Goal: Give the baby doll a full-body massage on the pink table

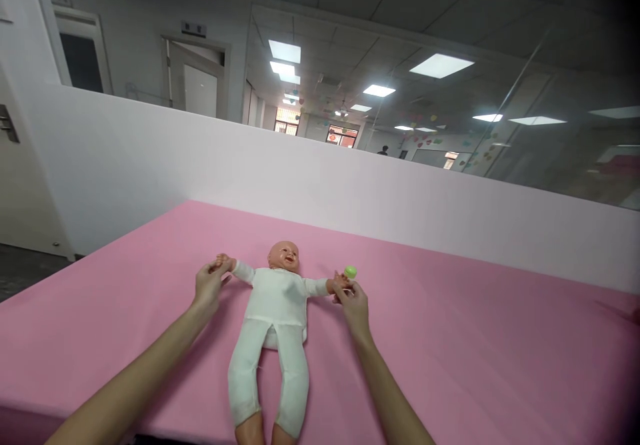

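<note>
A baby doll (277,305) in white cloth lies on its back on the pink table (475,338), head away from me and legs toward me. Its arms are stretched out to both sides. My left hand (209,285) is closed on the doll's hand at the left. On the other side, my right hand (354,303) pinches the doll's other hand. A small light-green round thing (351,271) shows just beyond my right fingertips, by the doll's hand; what it belongs to is hidden.
Behind the table runs a low white wall (310,178) with a glass pane above it. To the left stands a door (25,165) with a metal handle. Past the glass, a person's head (383,151) shows far off in a large lit room.
</note>
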Motion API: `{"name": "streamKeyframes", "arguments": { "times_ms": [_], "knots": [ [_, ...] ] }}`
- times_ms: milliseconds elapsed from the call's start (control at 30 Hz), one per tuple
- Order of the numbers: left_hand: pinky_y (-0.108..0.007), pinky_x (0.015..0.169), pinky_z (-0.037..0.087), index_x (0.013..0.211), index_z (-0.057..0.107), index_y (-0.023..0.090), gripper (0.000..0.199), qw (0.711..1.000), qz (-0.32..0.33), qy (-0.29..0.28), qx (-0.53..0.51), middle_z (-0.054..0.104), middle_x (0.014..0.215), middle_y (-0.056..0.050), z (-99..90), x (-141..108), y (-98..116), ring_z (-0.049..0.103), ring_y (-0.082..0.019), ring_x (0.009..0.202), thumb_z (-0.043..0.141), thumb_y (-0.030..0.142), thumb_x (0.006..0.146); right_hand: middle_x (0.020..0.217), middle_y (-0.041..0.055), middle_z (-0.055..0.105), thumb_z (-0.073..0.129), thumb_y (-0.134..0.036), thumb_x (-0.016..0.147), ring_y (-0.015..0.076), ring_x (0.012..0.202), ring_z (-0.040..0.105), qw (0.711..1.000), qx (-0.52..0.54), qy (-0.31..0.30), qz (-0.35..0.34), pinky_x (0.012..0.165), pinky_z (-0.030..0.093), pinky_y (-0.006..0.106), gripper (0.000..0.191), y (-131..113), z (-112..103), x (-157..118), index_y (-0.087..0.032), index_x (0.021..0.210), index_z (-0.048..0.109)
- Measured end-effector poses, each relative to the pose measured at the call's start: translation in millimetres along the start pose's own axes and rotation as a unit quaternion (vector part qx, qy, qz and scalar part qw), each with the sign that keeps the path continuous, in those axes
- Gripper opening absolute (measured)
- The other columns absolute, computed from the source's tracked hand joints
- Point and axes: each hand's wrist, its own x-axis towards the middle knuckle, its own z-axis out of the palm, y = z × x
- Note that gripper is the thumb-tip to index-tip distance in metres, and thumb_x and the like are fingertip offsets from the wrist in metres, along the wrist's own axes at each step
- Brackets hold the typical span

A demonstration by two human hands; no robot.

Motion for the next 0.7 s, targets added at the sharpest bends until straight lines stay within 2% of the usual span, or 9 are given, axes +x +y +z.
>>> {"name": "streamKeyframes", "arguments": {
  "times_ms": [67, 133, 233, 333, 400, 500, 600, 633, 700],
  "knots": [
    [-0.029, 0.079, 0.061, 0.081, 0.070, 0.017, 0.010, 0.989, -0.104, 0.078, -0.072, 0.072, 0.090, -0.004, -13.4, 14.8, -2.2, 0.070, -0.016, 0.085, 0.079, 0.013, 0.081, 0.067, 0.0005, 0.068, 0.091, -0.049, 0.065, 0.0153, 0.059, 0.063, 0.995, 0.047, 0.054, 0.074, 0.061, 0.058, 0.028, 0.044, 11.7, -16.5, 9.1, -0.016, 0.083, 0.068],
    [-0.027, 0.076, 0.062, 0.076, 0.066, 0.017, 0.015, 0.974, -0.161, 0.119, -0.105, 0.070, 0.084, -0.002, -25.0, 23.7, -7.2, 0.069, -0.013, 0.078, 0.074, 0.006, 0.084, 0.061, -0.0006, 0.066, 0.093, -0.045, 0.061, 0.0135, 0.056, 0.062, 0.979, 0.099, 0.098, 0.151, 0.057, 0.057, 0.025, 0.041, 26.8, -28.0, 13.0, -0.016, 0.076, 0.067],
    [-0.025, 0.076, 0.062, 0.076, 0.064, 0.017, 0.018, 0.965, -0.187, 0.133, -0.129, 0.069, 0.083, 0.000, -32.9, 25.9, -12.1, 0.068, -0.011, 0.073, 0.070, 0.005, 0.087, 0.059, -0.0003, 0.066, 0.094, -0.037, 0.060, 0.0128, 0.052, 0.060, 0.952, 0.154, 0.123, 0.235, 0.051, 0.056, 0.023, 0.035, 45.0, -35.5, 12.8, -0.018, 0.072, 0.067],
    [-0.025, 0.080, 0.060, 0.078, 0.066, 0.017, 0.014, 0.971, -0.170, 0.129, -0.112, 0.070, 0.090, -0.001, -26.2, 18.1, -7.5, 0.068, -0.011, 0.078, 0.073, 0.008, 0.086, 0.062, 0.0007, 0.067, 0.093, -0.038, 0.062, 0.0140, 0.054, 0.061, 0.957, 0.161, 0.118, 0.210, 0.053, 0.058, 0.025, 0.033, 44.6, -32.2, 11.0, -0.019, 0.073, 0.068],
    [-0.028, 0.083, 0.059, 0.083, 0.069, 0.017, 0.009, 0.989, -0.102, 0.088, -0.063, 0.072, 0.096, -0.004, -15.0, 8.5, -1.1, 0.070, -0.015, 0.085, 0.079, 0.016, 0.082, 0.066, 0.0006, 0.068, 0.092, -0.043, 0.063, 0.0146, 0.058, 0.063, 0.973, 0.146, 0.098, 0.151, 0.059, 0.059, 0.027, 0.036, 32.4, -23.6, 8.4, -0.018, 0.077, 0.070],
    [-0.034, 0.082, 0.058, 0.094, 0.072, 0.018, 0.024, 0.995, 0.076, -0.019, 0.057, 0.073, 0.100, -0.006, 5.4, -11.8, 4.9, 0.069, -0.022, 0.095, 0.083, 0.033, 0.079, 0.079, 0.0023, 0.071, 0.088, -0.050, 0.069, 0.0164, 0.066, 0.065, 0.995, 0.081, 0.036, 0.037, 0.064, 0.059, 0.030, 0.041, 7.1, -1.7, -2.8, -0.018, 0.087, 0.069],
    [-0.031, 0.075, 0.054, 0.099, 0.074, 0.021, 0.026, 0.945, 0.225, -0.136, 0.195, 0.074, 0.104, -0.006, 20.7, -35.6, -0.6, 0.068, -0.024, 0.097, 0.077, 0.042, 0.084, 0.088, 0.0041, 0.070, 0.079, -0.046, 0.082, 0.0185, 0.074, 0.066, 0.991, -0.036, -0.079, -0.103, 0.063, 0.056, 0.029, 0.031, -7.0, 24.0, -25.4, -0.020, 0.090, 0.066],
    [-0.030, 0.072, 0.052, 0.099, 0.075, 0.023, 0.023, 0.919, 0.259, -0.171, 0.242, 0.074, 0.104, -0.005, 23.4, -43.1, -5.0, 0.067, -0.023, 0.095, 0.073, 0.042, 0.087, 0.088, 0.0039, 0.070, 0.075, -0.041, 0.087, 0.0185, 0.076, 0.066, 0.976, -0.088, -0.129, -0.153, 0.065, 0.055, 0.029, 0.023, -7.0, 31.4, -34.4, -0.020, 0.090, 0.067],
    [-0.028, 0.069, 0.048, 0.099, 0.075, 0.025, 0.017, 0.851, 0.323, -0.232, 0.343, 0.074, 0.099, -0.004, 25.4, -55.9, -15.9, 0.066, -0.020, 0.089, 0.066, 0.038, 0.094, 0.091, 0.0041, 0.070, 0.065, -0.028, 0.095, 0.0185, 0.081, 0.066, 0.921, -0.203, -0.216, -0.253, 0.070, 0.054, 0.029, 0.008, -1.2, 42.8, -51.8, -0.021, 0.093, 0.068]
  ]
}}
